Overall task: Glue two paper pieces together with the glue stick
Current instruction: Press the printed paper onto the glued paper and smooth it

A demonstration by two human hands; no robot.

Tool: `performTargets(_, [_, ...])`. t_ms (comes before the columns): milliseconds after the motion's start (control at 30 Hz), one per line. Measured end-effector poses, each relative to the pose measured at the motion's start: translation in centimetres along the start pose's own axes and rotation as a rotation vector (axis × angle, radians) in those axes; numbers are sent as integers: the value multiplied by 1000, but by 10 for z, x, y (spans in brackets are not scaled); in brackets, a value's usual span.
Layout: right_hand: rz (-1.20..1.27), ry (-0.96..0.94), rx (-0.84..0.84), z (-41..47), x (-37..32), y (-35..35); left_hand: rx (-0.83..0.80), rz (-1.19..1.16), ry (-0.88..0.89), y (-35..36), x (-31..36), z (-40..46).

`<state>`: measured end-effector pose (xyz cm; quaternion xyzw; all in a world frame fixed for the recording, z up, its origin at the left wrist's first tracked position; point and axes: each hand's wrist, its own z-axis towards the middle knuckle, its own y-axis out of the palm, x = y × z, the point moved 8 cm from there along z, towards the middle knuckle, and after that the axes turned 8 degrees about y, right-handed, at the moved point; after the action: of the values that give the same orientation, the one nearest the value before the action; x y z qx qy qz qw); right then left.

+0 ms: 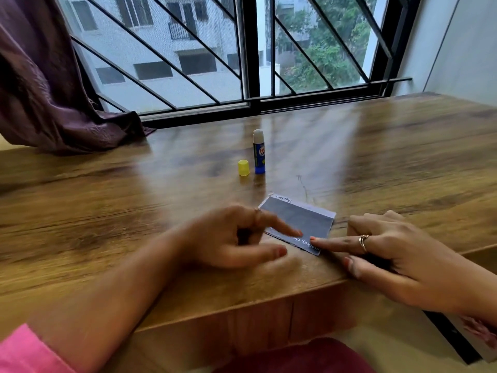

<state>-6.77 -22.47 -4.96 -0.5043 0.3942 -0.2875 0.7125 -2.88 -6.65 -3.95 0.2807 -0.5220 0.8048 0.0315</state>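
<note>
Grey paper [298, 224], white edge, printed text; left hand [228, 238] and right hand [390, 249] forefingers press it, gripping nothing. Glue stick [259, 152] uncapped.

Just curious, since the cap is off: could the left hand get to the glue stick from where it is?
Probably yes. The glue stick stands upright beyond the paper, with bare table between it and the left hand. Only the yellow cap stands beside it, not across the way.

soft grey daylight comes through the window [242, 49], leaving pale glare streaks on the table [376, 146]; hands blur slightly, edges bend outward.
</note>
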Motion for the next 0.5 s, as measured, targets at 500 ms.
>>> performTargets(500, [136,71,-10,2,-13,12,-140,244,-18,11,16,5])
